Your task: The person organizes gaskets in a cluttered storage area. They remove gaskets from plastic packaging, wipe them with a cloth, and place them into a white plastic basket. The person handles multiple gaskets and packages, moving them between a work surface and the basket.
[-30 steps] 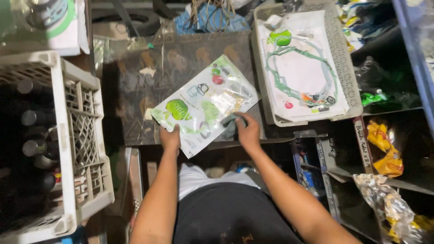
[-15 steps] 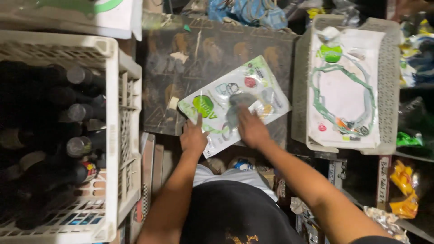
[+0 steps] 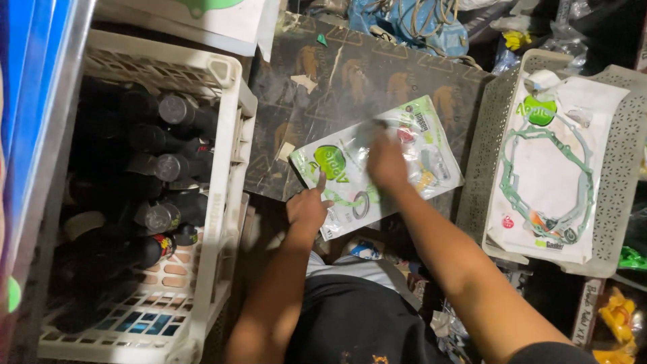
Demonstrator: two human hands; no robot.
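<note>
Gasket packet: flat on dark board, between white bottle crate and grey tray. Left hand pins near edge, forefinger out. Right hand blurred, open, palm down on packet; step appears smoothing or sorting. Next calls for firm grasp.

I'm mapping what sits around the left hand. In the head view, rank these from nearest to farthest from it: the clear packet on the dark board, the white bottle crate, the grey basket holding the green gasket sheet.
1. Clear packet: the left hand touches its lower left edge.
2. White bottle crate: just to the hand's left.
3. Grey basket: far right, beyond the right hand.
</note>
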